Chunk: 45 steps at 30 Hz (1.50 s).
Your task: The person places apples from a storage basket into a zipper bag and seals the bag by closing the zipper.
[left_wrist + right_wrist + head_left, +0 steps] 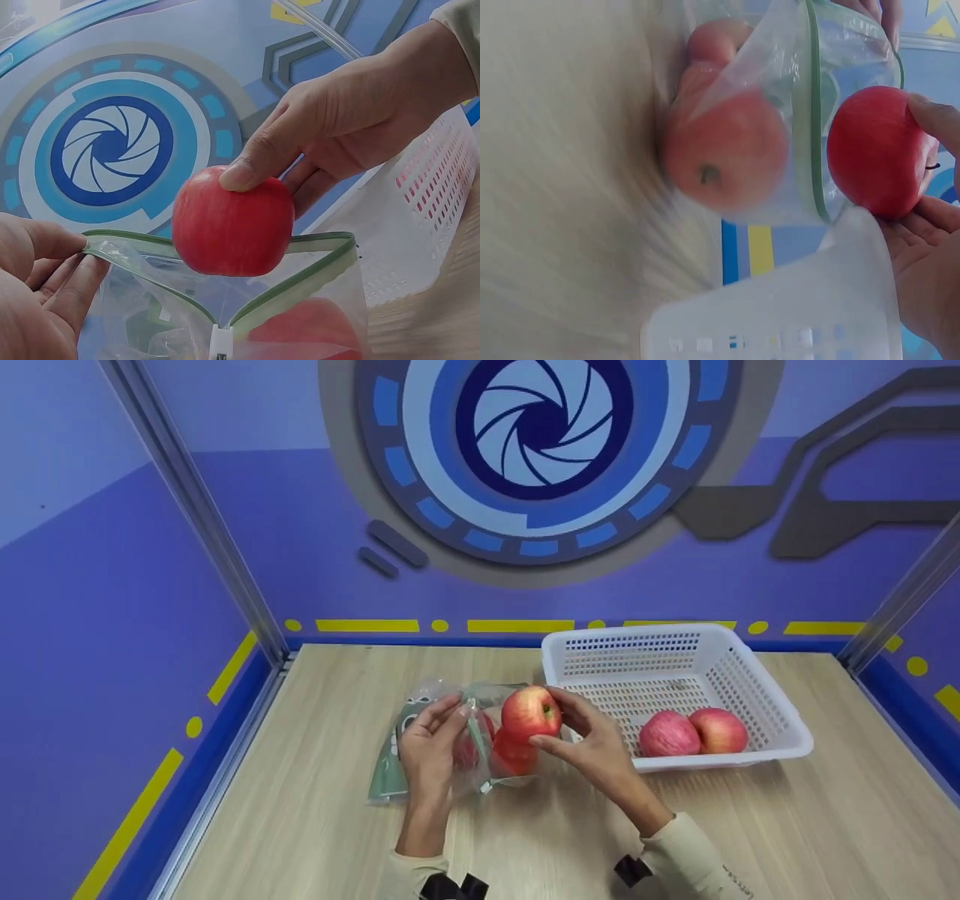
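The held apple (529, 712) sits, in the head view, above the right part of a clear zip bag (478, 750), between the two hands. The right hand (600, 742) grips it from the right, thumb on the near side and fingers on the far side. The left hand (433, 739), to the left, pinches the bag's edge between thumb and fingers. Below the apple, bagged apples (516, 754) show through the plastic; green-printed plastic (390, 776) lies at the left on the wooden table (300, 810). To the right stands a white basket (637, 635), with two apples side by side in its near right part: a left apple (670, 733) and a right apple (718, 730).

In the left wrist view, the right thumb presses on the apple's upper side. The apple is at the bag's open mouth, covering part of the far green rim; whether it touches that rim I cannot tell. The white zip slider (220, 345) is on the near side, below the apple. The left fingertips clasp the rim's left corner.

In the right wrist view, thumb and fingers hold the apple from opposite sides, its stalk (931, 166) showing. The basket's wall overlaps the lower edge of the bag's mouth.
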Motion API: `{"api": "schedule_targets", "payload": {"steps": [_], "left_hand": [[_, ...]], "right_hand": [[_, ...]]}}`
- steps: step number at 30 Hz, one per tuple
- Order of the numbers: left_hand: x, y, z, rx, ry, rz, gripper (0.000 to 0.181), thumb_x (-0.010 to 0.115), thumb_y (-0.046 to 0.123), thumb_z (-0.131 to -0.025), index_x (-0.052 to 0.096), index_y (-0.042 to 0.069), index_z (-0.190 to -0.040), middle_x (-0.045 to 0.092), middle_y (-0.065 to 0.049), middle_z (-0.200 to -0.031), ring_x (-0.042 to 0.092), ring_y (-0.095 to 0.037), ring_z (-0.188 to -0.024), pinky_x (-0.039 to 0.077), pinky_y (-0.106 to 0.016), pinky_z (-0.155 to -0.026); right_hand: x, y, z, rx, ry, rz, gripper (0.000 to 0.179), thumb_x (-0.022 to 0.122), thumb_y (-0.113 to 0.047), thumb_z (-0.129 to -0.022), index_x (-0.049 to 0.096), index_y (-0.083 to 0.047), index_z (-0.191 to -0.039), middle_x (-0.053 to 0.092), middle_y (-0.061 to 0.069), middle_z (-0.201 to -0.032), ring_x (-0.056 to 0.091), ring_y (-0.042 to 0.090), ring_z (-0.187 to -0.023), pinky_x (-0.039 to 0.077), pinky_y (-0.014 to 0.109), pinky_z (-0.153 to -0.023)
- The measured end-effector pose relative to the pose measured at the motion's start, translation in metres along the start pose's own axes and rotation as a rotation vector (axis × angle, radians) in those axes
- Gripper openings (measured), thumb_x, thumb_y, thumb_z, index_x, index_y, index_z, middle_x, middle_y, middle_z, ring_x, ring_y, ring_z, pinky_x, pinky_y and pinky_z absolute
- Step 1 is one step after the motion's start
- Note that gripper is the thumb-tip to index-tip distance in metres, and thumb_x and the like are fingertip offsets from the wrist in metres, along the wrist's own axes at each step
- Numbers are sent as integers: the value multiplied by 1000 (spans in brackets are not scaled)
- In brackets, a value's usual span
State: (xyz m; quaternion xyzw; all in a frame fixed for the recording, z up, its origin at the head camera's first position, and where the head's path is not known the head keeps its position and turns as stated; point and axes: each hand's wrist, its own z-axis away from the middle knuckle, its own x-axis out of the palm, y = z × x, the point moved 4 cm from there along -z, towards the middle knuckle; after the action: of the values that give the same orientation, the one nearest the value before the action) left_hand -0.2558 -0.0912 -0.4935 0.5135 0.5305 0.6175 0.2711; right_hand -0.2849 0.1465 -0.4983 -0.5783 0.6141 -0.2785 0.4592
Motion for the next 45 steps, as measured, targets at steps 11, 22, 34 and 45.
{"api": "schedule_targets", "payload": {"steps": [11, 22, 34, 45], "left_hand": [[1, 0, 0, -9, 12, 14, 24, 79, 2, -94, 77, -4, -117, 76, -16, -108, 73, -22, -98, 61, -29, -88], [2, -1, 0, -18, 16, 37, 23, 78, 1, -94, 76, -5, -116, 75, -17, -104, 74, -22, -95, 62, -29, -86], [3, 1, 1, -27, 16, 21, 23, 78, 2, -95, 77, -4, -117, 75, -16, -105, 73, -23, -95, 63, -30, -82], [6, 2, 4, -46, -2, 50, 24, 78, 2, -95, 76, -4, -118, 74, -17, -107, 72, -23, -92, 63, -29, -79]], "right_hand": [[17, -4, 5, -11, -3, 64, 76, 95, -20, -82, 60, -5, -147, 65, 7, -142, 65, 24, -128, 50, 41, -110], [30, -7, 6, -70, -20, 148, 78, 95, -21, -83, 57, -3, -149, 63, 9, -144, 63, 26, -130, 50, 43, -109], [44, -10, 0, -115, -46, 161, 77, 94, -21, -83, 57, -1, -149, 62, 10, -146, 61, 28, -133, 48, 41, -111], [57, -13, -4, -100, -86, 187, 78, 92, -19, -85, 55, -1, -151, 62, 11, -145, 60, 28, -134, 47, 46, -112]]}}
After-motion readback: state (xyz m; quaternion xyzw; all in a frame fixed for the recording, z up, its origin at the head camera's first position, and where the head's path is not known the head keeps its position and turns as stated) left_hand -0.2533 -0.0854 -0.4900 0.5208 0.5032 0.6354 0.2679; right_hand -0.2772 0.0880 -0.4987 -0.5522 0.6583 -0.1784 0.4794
